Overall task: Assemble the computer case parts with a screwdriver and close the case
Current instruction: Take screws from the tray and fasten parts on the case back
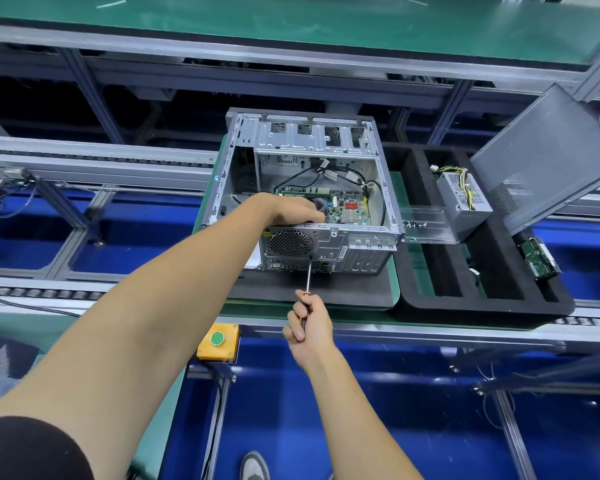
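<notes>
The computer case lies open on its side on a dark foam mat, and the step in hand looks like fastening a screw through its rear panel. The right hand, just in front of the case, is wrapped around the orange-and-black handle of a screwdriver whose tip meets the rear panel below the round fan grille. The left hand reaches over the case's near edge with its fingers curled around a dark part inside — probably the fan, being held in place while its screw goes in, though what exactly it grips is hard to make out. To the right of the case, a power supply with loose wires sits in a black foam tray, and the side panel leans beyond it — both still off the case. The next move calls for keeping the screwdriver square to the panel while turning, and the left hand steady against the push.
</notes>
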Demonstrator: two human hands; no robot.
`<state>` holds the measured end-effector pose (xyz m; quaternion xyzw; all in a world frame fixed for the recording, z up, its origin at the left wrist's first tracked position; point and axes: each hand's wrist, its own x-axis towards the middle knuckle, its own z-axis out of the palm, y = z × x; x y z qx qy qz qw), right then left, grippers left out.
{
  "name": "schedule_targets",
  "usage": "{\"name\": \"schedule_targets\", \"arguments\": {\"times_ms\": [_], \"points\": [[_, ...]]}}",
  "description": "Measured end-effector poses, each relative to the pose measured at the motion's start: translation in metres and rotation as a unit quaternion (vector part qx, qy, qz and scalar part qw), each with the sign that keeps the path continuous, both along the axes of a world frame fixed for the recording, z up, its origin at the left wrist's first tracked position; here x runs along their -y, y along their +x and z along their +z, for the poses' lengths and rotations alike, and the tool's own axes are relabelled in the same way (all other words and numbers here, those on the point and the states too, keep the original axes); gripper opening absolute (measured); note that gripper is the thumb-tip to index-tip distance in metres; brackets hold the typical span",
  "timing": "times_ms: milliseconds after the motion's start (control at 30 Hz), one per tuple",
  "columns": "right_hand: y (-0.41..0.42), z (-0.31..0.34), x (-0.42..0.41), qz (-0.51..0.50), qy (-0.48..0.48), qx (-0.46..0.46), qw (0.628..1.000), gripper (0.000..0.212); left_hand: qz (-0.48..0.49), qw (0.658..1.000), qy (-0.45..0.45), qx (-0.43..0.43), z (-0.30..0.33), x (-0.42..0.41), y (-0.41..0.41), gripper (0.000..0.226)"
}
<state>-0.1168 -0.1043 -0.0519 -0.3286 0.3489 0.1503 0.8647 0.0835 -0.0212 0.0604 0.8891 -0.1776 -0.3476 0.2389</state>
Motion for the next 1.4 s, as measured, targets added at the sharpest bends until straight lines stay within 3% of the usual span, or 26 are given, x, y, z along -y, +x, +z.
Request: {"name": "schedule_targets", "arguments": {"times_ms": [167, 300, 367, 467, 500, 533, 600, 667, 767, 833, 900, 1000, 1067, 1133, 1200, 1267, 1333, 1400], "points": [[0.0, 0.006, -0.001, 0.025, -0.034, 0.0, 0.999, 0.01, -0.012, 0.998, -0.03, 0.051, 0.003, -0.002, -0.012, 0.035], [0.002, 0.01, 0.0, 0.039, -0.055, -0.016, 0.998, 0.025, 0.023, 0.979, -0.072, 0.191, 0.0, -0.002, -0.025, 0.036], [0.003, 0.01, 0.002, 0.029, -0.067, -0.026, 0.997, 0.024, 0.048, 0.942, -0.09, 0.32, -0.004, -0.003, -0.035, 0.028], [0.005, 0.011, 0.005, 0.014, -0.101, -0.03, 0.994, 0.017, 0.108, 0.819, -0.162, 0.54, -0.023, -0.007, -0.069, 0.007], [0.006, 0.012, 0.006, 0.014, -0.115, -0.03, 0.993, 0.016, 0.119, 0.787, -0.181, 0.578, -0.035, -0.01, -0.086, 0.007], [0.007, 0.013, 0.006, 0.015, -0.132, -0.031, 0.991, 0.015, 0.127, 0.776, -0.189, 0.588, -0.05, -0.013, -0.103, 0.012], [0.008, 0.013, 0.006, 0.027, -0.176, -0.032, 0.983, 0.013, 0.183, 0.814, -0.197, 0.515, -0.083, -0.018, -0.138, 0.019], [0.006, 0.012, 0.007, 0.043, -0.228, -0.03, 0.972, 0.014, 0.309, 0.859, -0.237, 0.332, -0.107, -0.013, -0.171, 0.021], [0.004, 0.012, 0.01, 0.062, -0.233, -0.015, 0.97, 0.012, 0.464, 0.821, -0.331, 0.044, -0.122, 0.003, -0.203, 0.027], [0.004, 0.013, 0.01, 0.067, -0.233, -0.017, 0.97, 0.01, 0.477, 0.807, -0.336, -0.088, -0.124, 0.009, -0.213, 0.041], [0.003, 0.017, 0.01, 0.079, -0.251, -0.026, 0.964, 0.01, 0.455, 0.806, -0.347, -0.154, -0.124, 0.015, -0.217, 0.058], [0.003, 0.021, 0.011, 0.103, -0.281, -0.03, 0.954, 0.014, 0.467, 0.778, -0.386, -0.166, -0.122, 0.026, -0.218, 0.054], [0.008, 0.027, 0.013, 0.133, -0.4, -0.056, 0.905, 0.014, 0.479, 0.771, -0.391, -0.156, -0.119, 0.033, -0.217, 0.049], [0.015, 0.035, 0.014, 0.111, -0.565, -0.046, 0.816, 0.032, 0.487, 0.773, -0.382, -0.142, -0.116, 0.038, -0.215, 0.042], [0.023, 0.055, 0.02, 0.018, -0.695, 0.149, 0.703, 0.046, 0.481, 0.776, -0.386, -0.133, -0.112, 0.04, -0.216, 0.037], [0.046, 0.077, 0.036, 0.013, -0.766, 0.345, 0.543, 0.051, 0.486, 0.761, -0.403, -0.148, -0.108, 0.043, -0.215, 0.04], [0.087, 0.099, 0.057, 0.123, -0.798, 0.423, 0.411, 0.055, 0.51, 0.736, -0.408, -0.176, -0.106, 0.044, -0.214, 0.043], [0.129, 0.115, 0.073, 0.321, -0.782, 0.402, 0.352, 0.055, 0.52, 0.727, -0.41, -0.181, -0.107, 0.045, -0.213, 0.043]]}}
